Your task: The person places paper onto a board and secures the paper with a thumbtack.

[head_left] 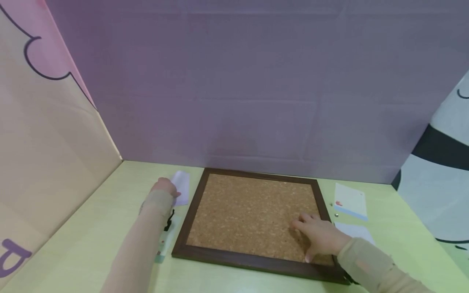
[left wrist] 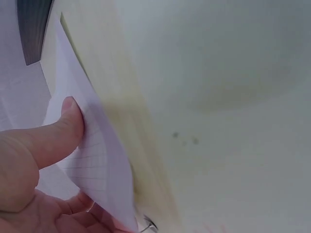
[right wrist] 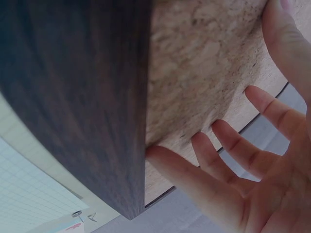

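A corkboard [head_left: 245, 215] in a dark wooden frame [head_left: 238, 259] lies on the table. Left of it, my left hand [head_left: 163, 188] pinches a sheet of lined notepaper [left wrist: 92, 141], with the thumb on its ruled face and the fingers behind. The sheet bends and one side is lifted off the table. My right hand [head_left: 320, 236] rests with spread fingertips on the lower right part of the cork. In the right wrist view those fingers [right wrist: 233, 145] touch the cork beside the frame's edge, holding nothing.
A decorated note sheet [head_left: 350, 199] and another paper [head_left: 355, 231] lie right of the board. Small metal pins [head_left: 336, 215] sit beside them. A greenish printed sheet [head_left: 161, 254] is partly under my left arm. A purple-grey cloth wall [head_left: 256, 89] closes off the back.
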Demonstrator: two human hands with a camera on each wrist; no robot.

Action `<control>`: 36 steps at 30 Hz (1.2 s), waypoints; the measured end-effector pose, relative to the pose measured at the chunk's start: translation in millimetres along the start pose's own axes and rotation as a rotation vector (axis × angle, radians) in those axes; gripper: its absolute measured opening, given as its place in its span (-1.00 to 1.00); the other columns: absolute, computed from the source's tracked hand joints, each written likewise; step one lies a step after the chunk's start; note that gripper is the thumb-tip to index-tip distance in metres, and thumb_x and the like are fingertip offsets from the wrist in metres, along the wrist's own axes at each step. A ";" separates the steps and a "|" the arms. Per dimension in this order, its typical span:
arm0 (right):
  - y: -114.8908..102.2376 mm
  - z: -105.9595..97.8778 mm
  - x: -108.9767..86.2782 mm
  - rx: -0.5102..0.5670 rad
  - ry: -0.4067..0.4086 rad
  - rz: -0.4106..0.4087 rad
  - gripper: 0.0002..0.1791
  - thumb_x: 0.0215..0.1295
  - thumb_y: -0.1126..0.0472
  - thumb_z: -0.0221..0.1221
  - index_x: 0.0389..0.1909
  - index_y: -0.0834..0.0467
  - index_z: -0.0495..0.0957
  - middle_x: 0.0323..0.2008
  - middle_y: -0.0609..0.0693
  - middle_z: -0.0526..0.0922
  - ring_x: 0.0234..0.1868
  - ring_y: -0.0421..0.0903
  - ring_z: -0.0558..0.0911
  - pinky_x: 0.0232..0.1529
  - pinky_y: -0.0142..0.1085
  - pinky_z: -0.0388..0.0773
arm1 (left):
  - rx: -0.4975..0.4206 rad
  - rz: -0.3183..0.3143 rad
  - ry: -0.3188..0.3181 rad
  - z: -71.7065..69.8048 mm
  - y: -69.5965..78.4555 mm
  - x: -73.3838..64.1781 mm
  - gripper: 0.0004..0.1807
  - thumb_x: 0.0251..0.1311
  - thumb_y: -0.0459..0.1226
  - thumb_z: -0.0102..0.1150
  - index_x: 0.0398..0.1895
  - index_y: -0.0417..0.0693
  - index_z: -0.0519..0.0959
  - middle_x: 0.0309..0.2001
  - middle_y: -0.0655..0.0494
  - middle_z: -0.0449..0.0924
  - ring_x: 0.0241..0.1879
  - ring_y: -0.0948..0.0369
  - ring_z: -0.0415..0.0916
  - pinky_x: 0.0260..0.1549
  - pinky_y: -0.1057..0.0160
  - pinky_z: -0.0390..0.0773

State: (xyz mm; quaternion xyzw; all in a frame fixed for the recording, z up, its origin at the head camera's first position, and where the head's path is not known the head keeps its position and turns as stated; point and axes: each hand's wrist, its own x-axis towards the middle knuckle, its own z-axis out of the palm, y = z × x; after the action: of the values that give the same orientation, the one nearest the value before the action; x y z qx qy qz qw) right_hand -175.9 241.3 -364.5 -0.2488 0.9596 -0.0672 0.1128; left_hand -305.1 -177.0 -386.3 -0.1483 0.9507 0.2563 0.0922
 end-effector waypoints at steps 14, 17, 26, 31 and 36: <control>1.8 1.4 -0.6 -0.010 0.008 -0.005 -0.19 -0.52 0.04 0.54 -0.05 0.01 0.45 -0.19 -0.05 0.38 -0.21 -0.02 0.43 -0.47 -0.18 0.43 | 0.067 0.080 -0.034 -2.7 -6.7 2.8 -0.49 0.17 -0.20 0.23 -0.03 -0.53 0.46 0.04 -0.45 0.46 0.08 -0.25 0.43 0.12 -0.08 0.44; 1.2 1.4 -0.8 -0.010 0.009 -0.007 -0.20 -0.51 0.04 0.54 -0.06 0.01 0.46 -0.21 -0.07 0.37 -0.23 -0.05 0.42 -0.47 -0.20 0.42 | 0.069 0.093 -0.039 -4.3 -10.6 7.3 -0.55 0.19 -0.25 0.17 -0.03 -0.52 0.45 0.03 -0.44 0.47 0.07 -0.25 0.43 0.12 -0.09 0.44; -0.2 1.5 -1.7 -0.011 0.010 -0.011 -0.18 -0.51 0.03 0.54 -0.04 0.01 0.46 -0.21 -0.08 0.37 -0.24 -0.08 0.41 -0.49 -0.23 0.40 | 0.029 0.080 -0.046 -9.7 -14.1 5.3 -0.59 0.18 -0.32 0.14 -0.03 -0.54 0.44 0.04 -0.45 0.46 0.06 -0.26 0.43 0.10 -0.10 0.44; 0.7 1.2 -1.3 -0.017 0.014 -0.019 -0.19 -0.52 0.03 0.54 -0.05 0.01 0.45 -0.21 -0.08 0.37 -0.24 -0.09 0.41 -0.50 -0.24 0.40 | 0.022 0.081 -0.028 -12.0 -15.9 4.7 -0.56 0.17 -0.32 0.15 -0.02 -0.56 0.41 0.04 -0.47 0.45 0.05 -0.27 0.42 0.10 -0.11 0.44; 0.5 -0.1 -1.0 -0.017 0.010 -0.009 -0.19 -0.53 0.03 0.54 -0.05 0.00 0.46 -0.22 -0.08 0.38 -0.24 -0.07 0.42 -0.51 -0.23 0.39 | -0.030 0.076 -0.015 -16.9 -15.9 1.7 -0.59 0.18 -0.37 0.08 -0.01 -0.57 0.39 0.04 -0.48 0.43 0.06 -0.27 0.41 0.11 -0.12 0.43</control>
State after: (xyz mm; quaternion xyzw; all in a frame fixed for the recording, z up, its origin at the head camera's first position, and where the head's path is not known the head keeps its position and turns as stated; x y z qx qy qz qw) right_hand -175.3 242.2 -364.2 -0.2537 0.9596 -0.0610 0.1056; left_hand -303.1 -199.2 -379.7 -0.1117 0.9509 0.2751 0.0873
